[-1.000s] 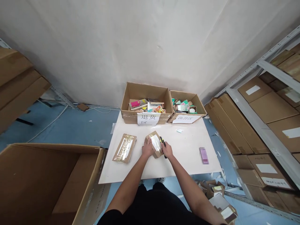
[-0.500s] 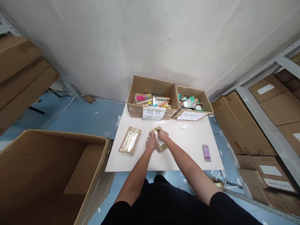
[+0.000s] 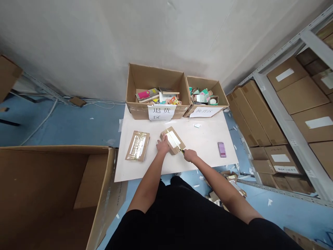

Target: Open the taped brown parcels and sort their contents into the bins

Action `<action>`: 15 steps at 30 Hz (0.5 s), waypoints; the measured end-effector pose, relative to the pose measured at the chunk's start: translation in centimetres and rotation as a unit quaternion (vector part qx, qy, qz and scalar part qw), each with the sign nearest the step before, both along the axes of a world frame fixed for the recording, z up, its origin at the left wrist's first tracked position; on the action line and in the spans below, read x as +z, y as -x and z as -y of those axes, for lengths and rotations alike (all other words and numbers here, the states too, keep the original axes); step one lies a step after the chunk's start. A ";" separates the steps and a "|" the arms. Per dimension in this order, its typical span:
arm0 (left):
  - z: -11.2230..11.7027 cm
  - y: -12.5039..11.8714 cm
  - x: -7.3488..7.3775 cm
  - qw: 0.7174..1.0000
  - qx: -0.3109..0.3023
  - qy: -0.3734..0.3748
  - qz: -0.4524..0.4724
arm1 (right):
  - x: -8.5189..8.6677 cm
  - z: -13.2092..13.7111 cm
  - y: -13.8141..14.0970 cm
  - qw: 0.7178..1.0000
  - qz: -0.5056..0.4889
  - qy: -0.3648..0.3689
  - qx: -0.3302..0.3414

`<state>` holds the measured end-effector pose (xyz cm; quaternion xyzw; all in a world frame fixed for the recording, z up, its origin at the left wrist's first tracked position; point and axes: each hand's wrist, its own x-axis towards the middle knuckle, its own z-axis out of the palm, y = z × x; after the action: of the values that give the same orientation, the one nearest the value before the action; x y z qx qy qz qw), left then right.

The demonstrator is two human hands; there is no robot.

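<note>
The right hand (image 3: 190, 155) is wrapped around a cutter (image 3: 182, 151), its tip against the near end of a taped parcel (image 3: 173, 139) on the bench (image 3: 204, 140). The left hand (image 3: 162, 144) rests over the parcel's left edge; whether its grip clamps cannot be told. Tape cutting appears in hand; the next stroke likely calls for a steady parcel, shallow blade. 2 open cartons (image 3: 141, 112) stand beyond.
</note>
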<state>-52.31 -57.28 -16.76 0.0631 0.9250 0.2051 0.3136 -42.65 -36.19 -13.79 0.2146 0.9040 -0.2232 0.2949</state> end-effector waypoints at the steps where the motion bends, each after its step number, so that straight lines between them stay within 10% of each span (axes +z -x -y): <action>1: 0.0 0.0 0.2 1.000 -0.003 0.006 0.002 | 0.2 -0.1 -0.4 1.000 -0.001 0.003 -0.004; 10: -0.2 1.6 2.1 0.994 -0.059 0.037 -0.085 | 0.1 -1.2 -7.0 0.981 -0.087 0.112 -0.134; 15: 1.1 4.6 3.0 0.990 -0.124 0.020 -0.069 | -1.6 1.5 -5.6 0.933 -0.153 0.223 -0.238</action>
<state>-56.91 -58.42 -13.73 0.1850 0.9334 0.1410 0.2732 -37.09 -37.71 -15.34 0.3153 0.7875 -0.5129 0.1317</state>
